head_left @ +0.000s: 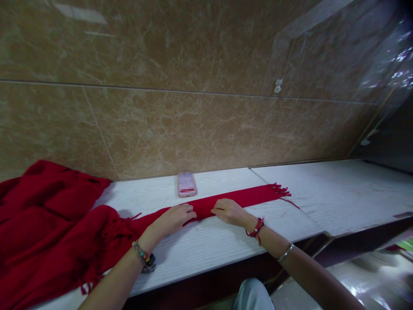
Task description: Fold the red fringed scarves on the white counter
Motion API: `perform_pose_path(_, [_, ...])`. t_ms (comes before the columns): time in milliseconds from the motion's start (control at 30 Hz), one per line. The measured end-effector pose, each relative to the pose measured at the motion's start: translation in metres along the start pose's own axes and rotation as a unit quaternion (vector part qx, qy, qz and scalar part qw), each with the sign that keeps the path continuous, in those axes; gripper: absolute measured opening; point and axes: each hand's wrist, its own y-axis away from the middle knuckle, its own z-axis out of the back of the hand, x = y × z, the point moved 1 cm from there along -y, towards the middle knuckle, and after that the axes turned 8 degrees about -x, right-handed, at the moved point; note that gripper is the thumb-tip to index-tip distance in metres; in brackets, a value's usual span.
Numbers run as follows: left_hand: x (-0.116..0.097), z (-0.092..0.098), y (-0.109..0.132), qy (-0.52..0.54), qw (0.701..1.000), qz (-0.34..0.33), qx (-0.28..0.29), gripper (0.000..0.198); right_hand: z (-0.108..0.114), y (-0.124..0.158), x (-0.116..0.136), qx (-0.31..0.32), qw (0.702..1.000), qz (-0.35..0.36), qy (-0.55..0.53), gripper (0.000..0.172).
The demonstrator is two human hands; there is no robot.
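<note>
A red fringed scarf (254, 196) lies across the white counter as a long narrow folded strip, its tassels at the right end. My left hand (177, 217), with a ring on one finger, is closed on the strip's near edge around its middle. Just to the right, my right hand (230, 211) pinches the same edge between thumb and fingers. The fingertips of both hands are partly hidden. Leftward the strip runs into a large loose heap of red cloth (48, 215); whether they are one piece I cannot tell.
Behind the strip a phone (186, 185) with a lit screen lies near the wall. The white counter (348, 193) is narrow and backs onto a brown marbled tile wall (193, 125). Its front edge drops off close to my knee (254, 295).
</note>
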Motion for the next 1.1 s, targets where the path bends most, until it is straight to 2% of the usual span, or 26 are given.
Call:
perform_pose_path(267, [0.001, 0.005, 0.003, 0.128, 0.991, 0.019, 0.045, 0.043, 0.0, 0.004, -0.002, 0.016, 0.997, -0.038, -0.071, 0.018])
perform_pose_path(333, [0.001, 0.005, -0.001, 0.137, 0.989, 0.037, 0.03, 0.04, 0.001, 0.003, -0.002, 0.006, 0.994, -0.056, -0.096, 0.018])
perform_pose_path(433, [-0.001, 0.0, -0.007, 0.13, 0.988, 0.076, -0.031, 0.036, 0.003, -0.001, -0.001, -0.011, 0.988, -0.079, -0.134, 0.016])
perform_pose_path(500, [-0.003, -0.004, -0.009, 0.121, 0.989, 0.085, -0.033, 0.038, 0.003, -0.003, 0.0, -0.014, 0.983, -0.099, -0.152, 0.017])
perform_pose_path(600, [-0.004, -0.007, -0.008, 0.137, 0.984, 0.081, 0.075, 0.043, 0.002, -0.004, 0.002, 0.012, 0.98, -0.125, -0.157, 0.026])
perform_pose_path(667, [-0.003, -0.006, -0.005, 0.153, 0.972, 0.087, 0.154, 0.045, 0.002, -0.003, 0.003, 0.06, 0.979, -0.128, -0.149, 0.034])
perform_pose_path(733, [-0.003, -0.003, -0.002, 0.155, 0.963, 0.094, 0.2, 0.046, 0.002, -0.002, 0.004, 0.114, 0.975, -0.133, -0.136, 0.04])
perform_pose_path(800, [-0.004, 0.001, 0.0, 0.153, 0.958, 0.106, 0.217, 0.047, 0.002, -0.001, 0.006, 0.153, 0.97, -0.142, -0.125, 0.044])
perform_pose_path(1000, [-0.001, 0.008, 0.007, 0.184, 0.953, 0.128, 0.203, 0.043, 0.003, 0.002, 0.007, 0.163, 0.966, -0.165, -0.118, 0.044])
perform_pose_path(1100, [0.002, 0.005, 0.003, 0.17, 0.967, 0.13, 0.138, 0.039, 0.003, 0.002, 0.0, 0.141, 0.965, -0.18, -0.125, 0.042])
